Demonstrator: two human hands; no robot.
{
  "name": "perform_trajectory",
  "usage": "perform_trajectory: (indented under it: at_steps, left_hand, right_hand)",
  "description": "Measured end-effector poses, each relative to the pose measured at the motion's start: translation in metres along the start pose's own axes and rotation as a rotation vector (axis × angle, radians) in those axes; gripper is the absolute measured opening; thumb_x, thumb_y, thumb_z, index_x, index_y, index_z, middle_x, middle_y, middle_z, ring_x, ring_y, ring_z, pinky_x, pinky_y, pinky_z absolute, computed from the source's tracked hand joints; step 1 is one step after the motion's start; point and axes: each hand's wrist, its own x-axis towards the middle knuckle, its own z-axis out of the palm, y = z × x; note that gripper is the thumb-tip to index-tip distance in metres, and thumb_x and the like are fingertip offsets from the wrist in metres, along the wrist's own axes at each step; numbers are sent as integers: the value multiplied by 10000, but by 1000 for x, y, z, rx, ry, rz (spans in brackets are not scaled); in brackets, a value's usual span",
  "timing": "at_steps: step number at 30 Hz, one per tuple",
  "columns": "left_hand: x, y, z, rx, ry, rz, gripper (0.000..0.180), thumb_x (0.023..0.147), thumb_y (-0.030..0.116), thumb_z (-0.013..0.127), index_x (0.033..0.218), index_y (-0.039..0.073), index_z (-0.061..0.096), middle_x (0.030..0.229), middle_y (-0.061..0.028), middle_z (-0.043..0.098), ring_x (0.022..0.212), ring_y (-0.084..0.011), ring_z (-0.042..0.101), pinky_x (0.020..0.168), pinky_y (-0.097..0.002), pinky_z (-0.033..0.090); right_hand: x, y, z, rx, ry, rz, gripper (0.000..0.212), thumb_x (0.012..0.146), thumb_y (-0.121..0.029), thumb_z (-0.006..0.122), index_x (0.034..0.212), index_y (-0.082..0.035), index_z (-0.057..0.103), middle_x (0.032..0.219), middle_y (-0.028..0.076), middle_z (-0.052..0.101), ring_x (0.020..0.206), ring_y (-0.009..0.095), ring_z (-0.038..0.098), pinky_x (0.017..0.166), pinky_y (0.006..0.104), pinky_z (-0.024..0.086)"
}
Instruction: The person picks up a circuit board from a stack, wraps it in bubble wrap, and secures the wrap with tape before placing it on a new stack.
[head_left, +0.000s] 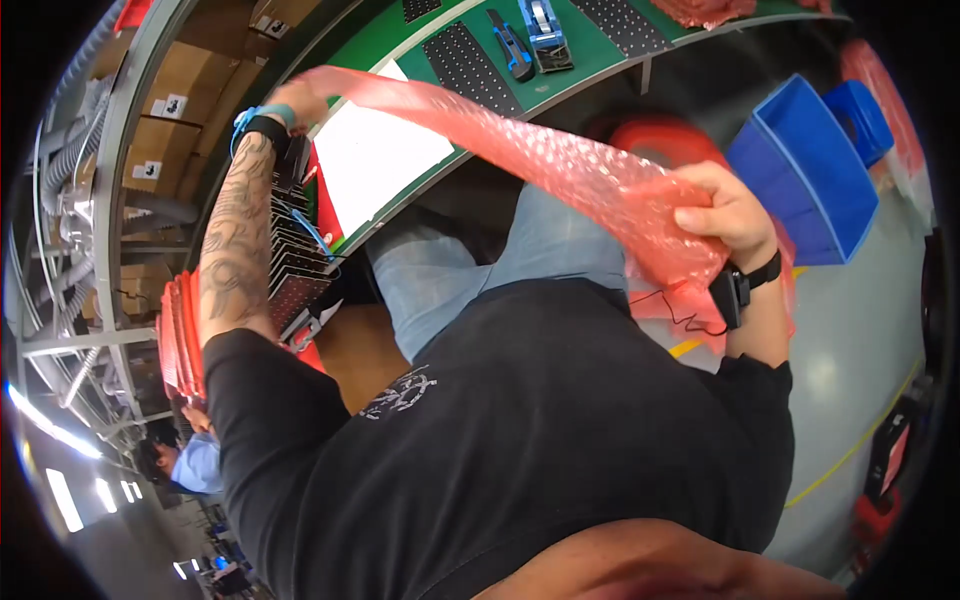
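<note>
A long strip of pink bubble wrap stretches in the air between my hands, across my lap and the near edge of the workbench. My left hand, somewhat blurred, grips its far left end above the bench. At the right, my right hand is closed on the wider, bunched end, with the thumb on top. More of the wrap hangs below that hand, beside my wrist. Under the strip, a white sheet lies on the green bench top.
A blue utility knife and a blue tape dispenser lie on the bench between black perforated strips. A blue bin stands at the right. Shelving with cardboard boxes rises at the left, where another person is farther off.
</note>
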Motion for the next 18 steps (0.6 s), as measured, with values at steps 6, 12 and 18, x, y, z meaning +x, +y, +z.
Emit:
perform_trajectory:
  at_steps: [6, 12, 18]
  left_hand:
    - [-138, 48, 73, -595, -997, 453, 459, 990, 420, 613, 1066, -25, 700, 869, -114, 738, 632, -206, 707, 535, -326, 585]
    - [-144, 133, 242, -1956, -1311, 661, 702, 1003, 443, 577, 1526, 34, 348, 1391, -186, 556, 1232, -310, 592, 1040, -469, 484]
    - [-145, 180, 154, -2705, -1171, 1164, 832, 882, 378, 726, 1531, 45, 326, 1426, -189, 512, 1385, -402, 413, 1161, -629, 253]
  right_hand:
    - [-12, 47, -13, 385, 39, -285, 346, 882, -95, 673, 1174, 87, 646, 1129, 168, 709, 1028, 252, 691, 921, 350, 541]
    - [28, 49, 37, 627, 26, -265, 366, 862, -178, 652, 1122, 79, 628, 1070, 207, 699, 942, 289, 694, 871, 390, 555]
    - [-42, 87, 9, 494, 197, -450, 375, 891, -229, 473, 1037, 85, 617, 893, 261, 685, 594, 309, 628, 572, 397, 539]
